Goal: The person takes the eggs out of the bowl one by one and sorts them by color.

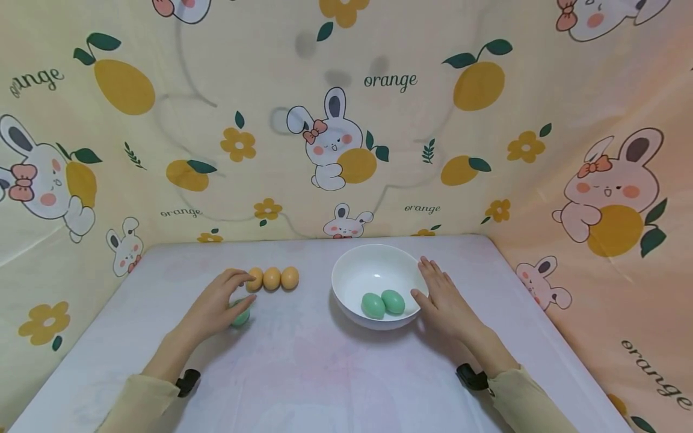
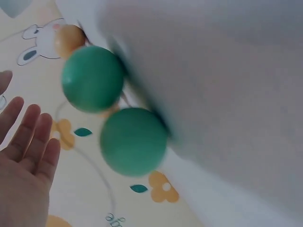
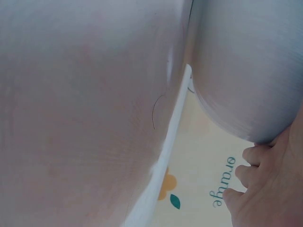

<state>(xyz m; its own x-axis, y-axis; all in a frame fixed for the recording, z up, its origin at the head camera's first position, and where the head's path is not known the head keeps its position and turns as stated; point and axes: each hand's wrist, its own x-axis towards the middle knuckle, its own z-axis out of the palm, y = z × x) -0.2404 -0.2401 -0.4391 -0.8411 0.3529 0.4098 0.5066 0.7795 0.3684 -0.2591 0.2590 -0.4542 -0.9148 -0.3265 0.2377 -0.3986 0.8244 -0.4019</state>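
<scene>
My left hand hovers with spread, loosely bent fingers above a green egg on the left of the table, mostly covered by the hand in the head view. From the left wrist, two green eggs show, a nearer egg and a farther egg, apart from the fingers. At the right side of a white bowl, my right hand rests with straight fingers along the outside and the thumb at the rim. Two green eggs lie inside the bowl.
Three yellow-brown eggs stand in a row just beyond the left fingertips. A pale cloth covers the table. Printed fabric with rabbits and oranges hangs around its back and sides.
</scene>
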